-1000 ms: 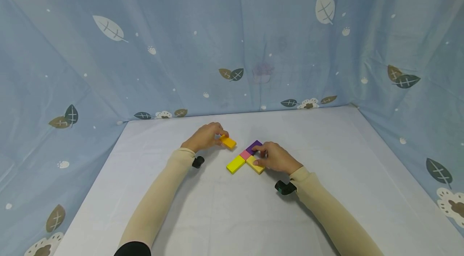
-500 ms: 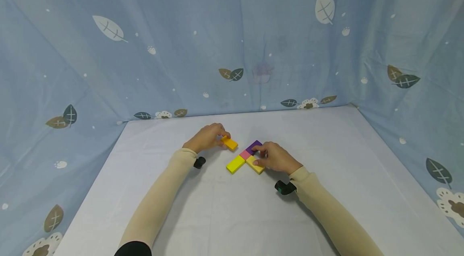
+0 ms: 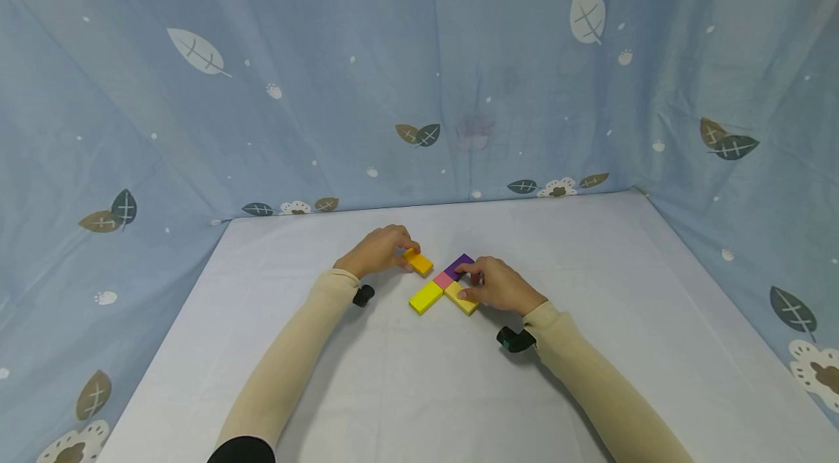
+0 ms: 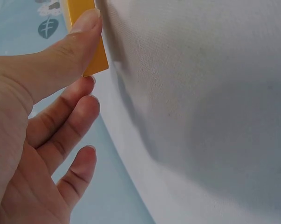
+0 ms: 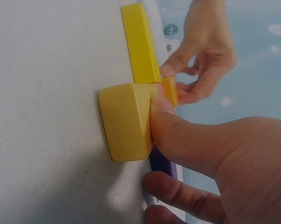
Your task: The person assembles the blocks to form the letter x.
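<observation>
My left hand (image 3: 379,250) pinches an orange rectangular block (image 3: 421,263), thumb pressed on its face in the left wrist view; its other fingers spread loosely. That block is just up-left of a small group of blocks. In the group, a pink block (image 3: 443,279) sits at the centre, with a bright yellow block (image 3: 426,298) at lower left, a purple block (image 3: 457,266) at upper right and a pale yellow block (image 3: 462,298) at lower right. My right hand (image 3: 499,285) rests over the right side, thumb touching the pale yellow block and fingertips at the purple one.
A white cloth covers the table (image 3: 393,390). Behind it and at both sides hangs a blue curtain (image 3: 301,84) with leaf and flower prints. A dark wrist device (image 3: 515,339) sits under the right cuff and another (image 3: 363,295) under the left.
My left hand has moved slightly right and down with the orange block, bringing it closer to the pink block. The right hand and the grouped blocks have stayed in place.
</observation>
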Tool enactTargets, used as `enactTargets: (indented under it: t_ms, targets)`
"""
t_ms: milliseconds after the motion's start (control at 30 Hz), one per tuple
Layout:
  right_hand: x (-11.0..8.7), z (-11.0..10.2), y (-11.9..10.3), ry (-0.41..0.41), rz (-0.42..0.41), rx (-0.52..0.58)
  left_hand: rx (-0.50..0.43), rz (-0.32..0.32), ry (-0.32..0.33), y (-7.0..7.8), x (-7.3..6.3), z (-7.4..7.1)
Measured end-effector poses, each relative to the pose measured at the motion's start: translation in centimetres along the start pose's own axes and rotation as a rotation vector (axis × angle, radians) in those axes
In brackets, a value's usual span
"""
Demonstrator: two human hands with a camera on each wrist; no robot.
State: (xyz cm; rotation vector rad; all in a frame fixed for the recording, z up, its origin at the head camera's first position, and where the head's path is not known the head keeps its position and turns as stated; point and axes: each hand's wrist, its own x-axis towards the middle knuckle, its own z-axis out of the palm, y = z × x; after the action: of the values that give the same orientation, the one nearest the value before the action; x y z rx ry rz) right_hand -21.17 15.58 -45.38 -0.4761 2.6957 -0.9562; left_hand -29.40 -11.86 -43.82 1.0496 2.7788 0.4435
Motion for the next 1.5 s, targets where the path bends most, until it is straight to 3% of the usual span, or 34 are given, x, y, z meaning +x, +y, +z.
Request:
enactTargets:
  t_ms: [700, 1500]
  targets:
    - [0.01, -0.05, 0.13, -0.007, -0.02, 0.014, 0.01, 0.037, -0.028, 0.16, 0.61, 0.62]
    - [-0.05, -0.14, -0.06, -0.002, -0.02, 0.004, 0.011, 0.012, -0.042, 0.57, 0.81, 0.88]
